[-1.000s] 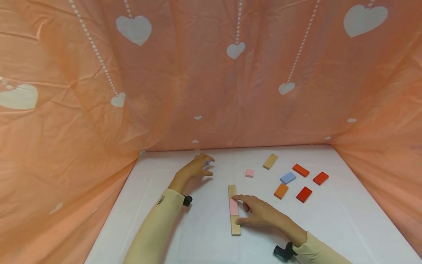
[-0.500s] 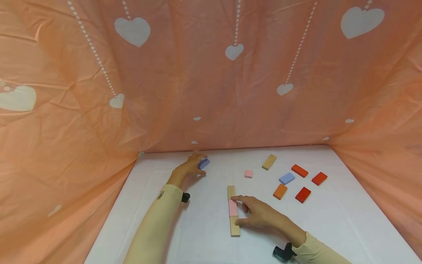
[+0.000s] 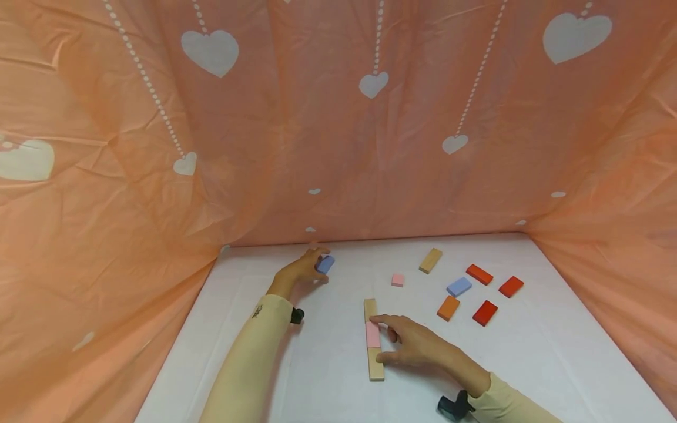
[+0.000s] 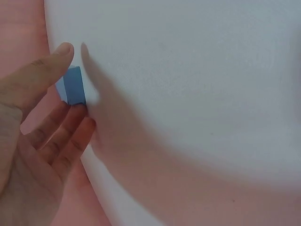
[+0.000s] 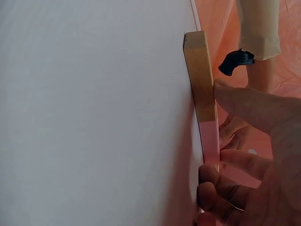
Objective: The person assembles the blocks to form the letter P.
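Here, my left hand (image 3: pixel 301 267) is holding a blue block (image 3: pixel 325 264) between curved fingers and thumb near the far edge of the white table (image 3: pixel 317 370); my right hand (image 3: pixel 415 339) is touching a row, thumb and forefinger parted wide, where a pink block (image 3: pixel 372 336) is lying between two wooden blocks (image 3: pixel 376 371); three red blocks (image 3: pixel 485 313) are lying farther right.

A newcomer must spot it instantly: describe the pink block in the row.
On the white table, find the three-block row at the right hand. The pink block is its middle piece, set apart by colour from the plain wooden blocks at both ends.
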### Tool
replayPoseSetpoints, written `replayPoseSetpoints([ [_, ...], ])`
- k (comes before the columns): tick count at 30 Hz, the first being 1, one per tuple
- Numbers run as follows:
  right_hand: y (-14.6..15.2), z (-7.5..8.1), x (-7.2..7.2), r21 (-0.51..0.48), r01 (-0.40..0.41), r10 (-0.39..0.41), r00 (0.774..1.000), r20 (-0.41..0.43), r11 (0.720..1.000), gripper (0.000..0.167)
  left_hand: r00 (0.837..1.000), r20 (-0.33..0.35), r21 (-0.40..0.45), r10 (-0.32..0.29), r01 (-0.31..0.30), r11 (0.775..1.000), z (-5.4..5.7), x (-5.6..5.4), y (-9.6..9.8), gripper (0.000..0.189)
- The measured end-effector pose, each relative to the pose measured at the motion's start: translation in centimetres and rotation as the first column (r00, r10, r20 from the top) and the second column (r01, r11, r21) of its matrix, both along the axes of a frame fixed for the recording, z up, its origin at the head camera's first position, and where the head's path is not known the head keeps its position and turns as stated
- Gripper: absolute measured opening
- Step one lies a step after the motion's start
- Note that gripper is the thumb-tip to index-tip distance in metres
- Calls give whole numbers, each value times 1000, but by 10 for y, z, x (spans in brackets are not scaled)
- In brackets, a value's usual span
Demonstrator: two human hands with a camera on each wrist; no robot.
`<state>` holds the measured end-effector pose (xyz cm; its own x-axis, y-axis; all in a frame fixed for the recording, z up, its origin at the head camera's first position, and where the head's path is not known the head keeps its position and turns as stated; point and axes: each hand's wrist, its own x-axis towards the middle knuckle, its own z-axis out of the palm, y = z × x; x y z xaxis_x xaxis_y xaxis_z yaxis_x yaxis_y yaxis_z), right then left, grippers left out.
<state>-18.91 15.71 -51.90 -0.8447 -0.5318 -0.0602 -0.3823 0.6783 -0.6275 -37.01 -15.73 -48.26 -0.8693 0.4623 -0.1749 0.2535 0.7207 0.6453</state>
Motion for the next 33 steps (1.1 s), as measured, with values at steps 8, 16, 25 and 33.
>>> replayPoseSetpoints([
  [8, 0, -1, 0, -7, -11, 11, 1000, 4, 1000, 80, 999, 39, 6, 9, -9, 1000, -2, 1, -1, 84],
  [16, -1, 1, 1, 3, -4, 4, 1000, 12, 1000, 80, 1000, 22, -50, 0, 1, 999, -3, 0, 0, 82],
  [25, -1, 2, 2, 2, -1, 1, 1000, 18, 1000, 81, 999, 30, -56, 11, -9, 998, -3, 1, 0, 70],
  [33, 1, 1, 0, -1, -7, 7, 1000, 5, 1000, 81, 1000, 20, -35, 5, -4, 999, -4, -1, -3, 61],
])
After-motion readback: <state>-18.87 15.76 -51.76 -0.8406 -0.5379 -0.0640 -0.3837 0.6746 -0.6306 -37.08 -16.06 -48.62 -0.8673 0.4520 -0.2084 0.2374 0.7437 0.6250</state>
